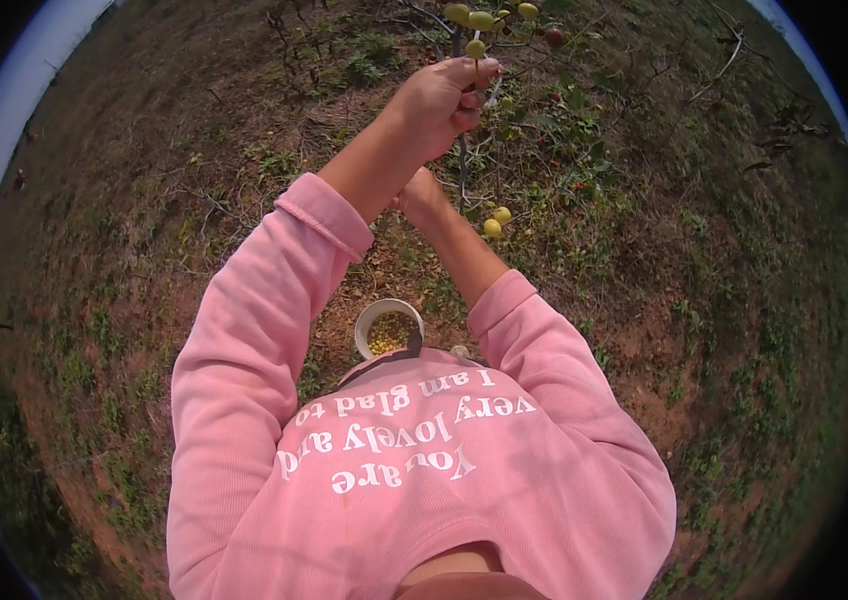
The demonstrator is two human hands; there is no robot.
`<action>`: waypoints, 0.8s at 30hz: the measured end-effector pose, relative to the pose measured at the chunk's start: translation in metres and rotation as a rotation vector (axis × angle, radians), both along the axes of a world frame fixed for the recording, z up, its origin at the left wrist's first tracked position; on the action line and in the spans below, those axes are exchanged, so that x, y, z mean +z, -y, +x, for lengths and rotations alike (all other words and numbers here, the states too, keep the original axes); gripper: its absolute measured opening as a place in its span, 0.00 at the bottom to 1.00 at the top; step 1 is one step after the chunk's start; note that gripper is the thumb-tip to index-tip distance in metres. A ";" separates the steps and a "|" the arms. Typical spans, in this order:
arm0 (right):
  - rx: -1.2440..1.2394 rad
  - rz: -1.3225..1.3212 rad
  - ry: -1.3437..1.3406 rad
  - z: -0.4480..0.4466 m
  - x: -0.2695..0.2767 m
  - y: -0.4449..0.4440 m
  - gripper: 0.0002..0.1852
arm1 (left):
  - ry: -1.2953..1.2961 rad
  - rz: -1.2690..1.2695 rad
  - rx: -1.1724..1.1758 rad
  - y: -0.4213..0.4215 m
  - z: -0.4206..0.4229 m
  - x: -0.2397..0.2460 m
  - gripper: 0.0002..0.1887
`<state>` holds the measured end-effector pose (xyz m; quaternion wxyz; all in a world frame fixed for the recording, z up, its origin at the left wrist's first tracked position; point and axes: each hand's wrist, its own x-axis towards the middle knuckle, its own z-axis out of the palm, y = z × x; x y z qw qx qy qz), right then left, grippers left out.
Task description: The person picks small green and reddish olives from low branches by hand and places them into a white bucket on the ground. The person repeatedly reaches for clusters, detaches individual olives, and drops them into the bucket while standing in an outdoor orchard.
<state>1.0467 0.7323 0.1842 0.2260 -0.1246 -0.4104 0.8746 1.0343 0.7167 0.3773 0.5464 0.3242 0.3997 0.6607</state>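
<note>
My left hand (pixel 443 105) is raised at the top centre, fingers bent, their tips at a thin twig of a fruiting shrub. A small yellow-green fruit (pixel 475 49) sits just above these fingertips, and a thin whitish strip (pixel 495 88) shows beside them. Whether the fingers pinch the twig is unclear. Lower and nearer me is my right hand (pixel 422 196), partly behind the left forearm; its fingers are mostly hidden. Two yellow fruits (pixel 497 221) hang to its right. A white bucket (pixel 364 330) holding many small yellow and reddish fruits stands below the hands, close to my body.
More green-yellow fruits (pixel 480 20) and a dark red one (pixel 554 37) are on the shrub at the top. Bare thin branches (pixel 724 64) reach in at the upper right. Dry grass, low weeds and reddish soil (pixel 649 405) lie around, sloping in the view.
</note>
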 end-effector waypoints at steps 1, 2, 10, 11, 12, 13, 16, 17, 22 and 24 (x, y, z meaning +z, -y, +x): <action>0.002 -0.015 0.009 -0.001 0.003 0.000 0.13 | -0.010 0.003 0.002 0.002 -0.001 -0.001 0.08; 0.007 -0.028 0.013 -0.002 0.007 0.000 0.13 | -0.049 -0.019 -0.004 0.005 -0.004 -0.002 0.08; 0.011 -0.187 -0.156 0.022 0.055 -0.005 0.15 | -0.525 -0.005 0.018 0.030 -0.046 -0.008 0.13; -0.032 -0.174 -0.143 0.029 0.061 -0.008 0.14 | -0.519 -0.024 0.025 0.033 -0.050 -0.009 0.13; -0.075 -0.162 -0.130 0.035 0.067 -0.011 0.13 | -0.512 -0.043 0.031 0.036 -0.054 -0.011 0.13; -0.124 -0.149 -0.116 0.041 0.074 -0.014 0.13 | -0.506 -0.062 0.035 0.038 -0.057 -0.012 0.13; -0.250 -0.230 -0.252 0.047 0.098 -0.021 0.13 | -0.507 -0.111 -0.007 0.048 -0.066 -0.017 0.13; -0.223 -0.189 -0.272 0.046 0.105 -0.021 0.13 | -0.495 -0.102 -0.026 0.052 -0.069 -0.018 0.13; -0.196 -0.103 -0.227 0.041 0.130 -0.014 0.14 | -0.471 -0.085 0.032 0.067 -0.078 -0.029 0.14; -0.183 -0.103 -0.206 0.037 0.133 -0.010 0.14 | -0.464 -0.077 0.047 0.074 -0.081 -0.031 0.14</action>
